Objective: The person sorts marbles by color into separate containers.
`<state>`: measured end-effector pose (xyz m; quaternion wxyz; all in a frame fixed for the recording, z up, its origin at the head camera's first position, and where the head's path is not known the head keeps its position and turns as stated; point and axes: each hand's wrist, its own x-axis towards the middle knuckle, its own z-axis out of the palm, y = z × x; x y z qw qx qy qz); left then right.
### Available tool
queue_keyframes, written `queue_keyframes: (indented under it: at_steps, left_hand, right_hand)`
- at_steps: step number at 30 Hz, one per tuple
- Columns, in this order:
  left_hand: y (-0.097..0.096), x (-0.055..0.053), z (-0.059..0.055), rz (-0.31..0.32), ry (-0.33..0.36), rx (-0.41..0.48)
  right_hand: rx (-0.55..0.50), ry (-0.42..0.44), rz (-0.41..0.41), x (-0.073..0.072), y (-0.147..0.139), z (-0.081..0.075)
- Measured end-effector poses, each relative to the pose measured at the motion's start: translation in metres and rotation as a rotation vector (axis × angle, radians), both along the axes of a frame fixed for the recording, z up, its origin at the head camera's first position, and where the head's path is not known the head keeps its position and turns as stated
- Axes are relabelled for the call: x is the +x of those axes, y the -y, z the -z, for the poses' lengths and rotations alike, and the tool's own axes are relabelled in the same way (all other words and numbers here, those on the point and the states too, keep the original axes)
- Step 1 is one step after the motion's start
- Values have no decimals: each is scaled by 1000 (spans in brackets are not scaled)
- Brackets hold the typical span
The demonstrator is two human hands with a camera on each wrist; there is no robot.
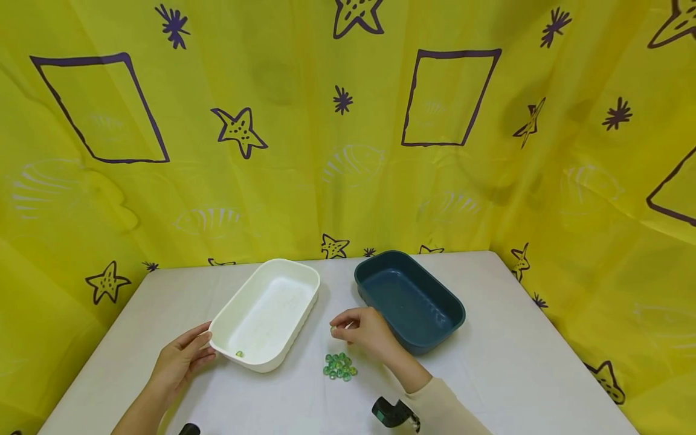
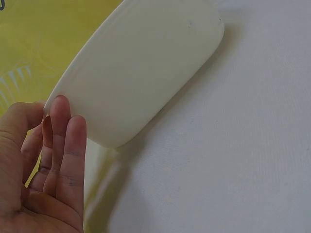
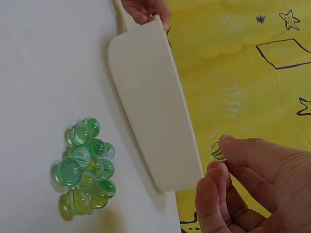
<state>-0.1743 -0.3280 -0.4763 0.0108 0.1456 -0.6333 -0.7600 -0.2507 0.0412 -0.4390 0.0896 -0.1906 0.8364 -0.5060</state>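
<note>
My left hand pinches the near left corner of the white tray between thumb and fingers. Inside that tray, close to its near end, lies a single greenish-yellow marble. Between thumb and fingertips my right hand holds one clear marble with dark stripes, raised over the table between the two trays. Just below this hand in the head view, a cluster of green and yellow marbles rests on the table. The left wrist view shows the white tray's outer wall with the fingers at its rim.
To the right of the white tray stands a dark teal tray, partly behind the right forearm. A white cloth covers the table. Yellow curtains with starfish and fish drawings close off the back and sides.
</note>
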Motion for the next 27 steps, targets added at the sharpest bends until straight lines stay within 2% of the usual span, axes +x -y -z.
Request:
queue_keyframes:
  at_steps: [10,19,27]
  left_hand:
    - [0,0,-1,-4,5,-8]
    - [-1,1,-2,-2,12,-19]
    - [-1,0,-2,-3,3,-15]
  right_hand:
    - [15,-26,-12,-3,11,-8]
    - [6,-2,-22,-4,20,-15]
    - [8,-20,-39,-6,29,-21]
